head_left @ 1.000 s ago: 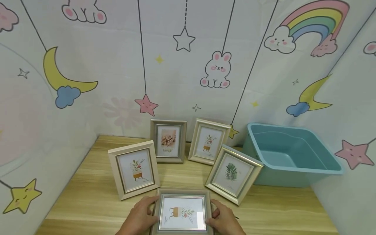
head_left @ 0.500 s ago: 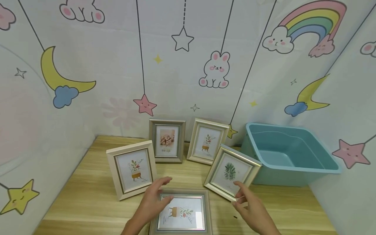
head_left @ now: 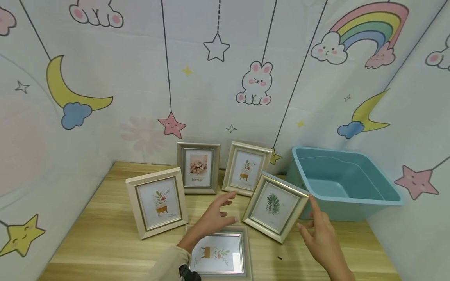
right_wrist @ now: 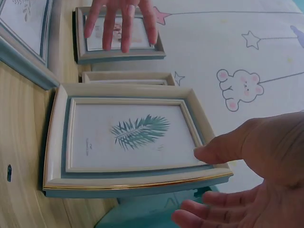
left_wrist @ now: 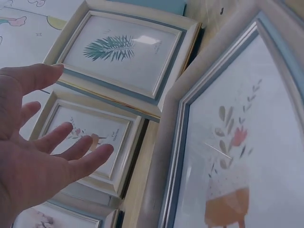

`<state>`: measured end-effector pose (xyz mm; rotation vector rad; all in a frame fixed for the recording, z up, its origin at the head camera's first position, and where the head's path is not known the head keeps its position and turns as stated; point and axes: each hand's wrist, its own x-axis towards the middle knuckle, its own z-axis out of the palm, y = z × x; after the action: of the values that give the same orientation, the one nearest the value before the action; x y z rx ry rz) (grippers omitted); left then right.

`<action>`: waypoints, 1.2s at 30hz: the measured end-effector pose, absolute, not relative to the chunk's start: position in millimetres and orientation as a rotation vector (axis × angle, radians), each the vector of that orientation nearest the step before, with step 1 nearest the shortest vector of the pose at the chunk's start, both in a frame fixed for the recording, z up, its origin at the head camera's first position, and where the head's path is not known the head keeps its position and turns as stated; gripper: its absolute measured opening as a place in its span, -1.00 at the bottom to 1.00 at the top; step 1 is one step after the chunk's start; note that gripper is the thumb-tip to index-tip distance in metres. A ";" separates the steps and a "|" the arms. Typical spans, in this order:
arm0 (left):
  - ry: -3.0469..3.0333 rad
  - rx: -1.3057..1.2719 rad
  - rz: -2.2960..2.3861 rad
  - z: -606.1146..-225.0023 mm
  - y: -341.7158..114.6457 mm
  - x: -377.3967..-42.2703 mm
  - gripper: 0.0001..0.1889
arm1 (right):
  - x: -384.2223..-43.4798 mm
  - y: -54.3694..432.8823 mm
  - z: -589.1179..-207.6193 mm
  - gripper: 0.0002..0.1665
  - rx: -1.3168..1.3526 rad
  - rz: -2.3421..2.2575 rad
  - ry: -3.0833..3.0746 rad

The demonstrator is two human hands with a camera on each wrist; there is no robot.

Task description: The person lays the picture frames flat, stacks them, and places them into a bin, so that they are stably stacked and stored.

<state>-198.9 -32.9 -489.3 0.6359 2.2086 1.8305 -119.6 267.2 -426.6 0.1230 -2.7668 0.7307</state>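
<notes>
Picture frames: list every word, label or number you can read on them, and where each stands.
"ree style", first letter unclear: flower print; line above it unreadable.
Leaf print: small caption, too blurred to read.
Left pot print: caption too small.
Back pot print: caption too small.
Flat pot print: nothing legible.

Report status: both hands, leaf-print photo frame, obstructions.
Left hand empty, fingers spread. Right hand at right edge of leaf-print photo frame, contact unclear. Frame standing; teal bin close behind its right side.
</notes>
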 end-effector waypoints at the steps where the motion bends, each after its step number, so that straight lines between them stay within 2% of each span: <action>1: 2.194 0.649 1.826 -490.4 -28.8 -202.3 -0.25 | -120.4 268.4 -427.2 0.15 0.119 0.717 -2.773; 6: 2.156 0.710 1.795 -500.8 -9.7 -215.9 -0.21 | -127.1 272.5 -433.3 0.19 0.135 0.740 -2.764; 12: 2.133 0.792 1.767 -506.0 5.8 -220.7 -0.19 | -142.3 277.1 -447.7 0.12 0.279 0.842 -2.663; 16: 2.123 0.757 1.780 -506.0 10.5 -220.0 -0.17 | -152.4 279.0 -458.3 0.08 0.344 0.906 -2.600; 25: 2.067 0.651 1.821 -510.2 16.8 -219.8 -0.13 | -161.3 281.7 -471.8 0.12 0.256 1.044 -2.565; 36: 2.074 0.631 1.827 -508.3 21.3 -220.3 -0.21 | -158.6 282.8 -470.2 0.09 0.262 1.060 -2.515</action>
<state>-220.3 21.3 -508.3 0.6311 2.0738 1.8274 -158.6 282.8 -470.2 0.2621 -2.5147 1.0600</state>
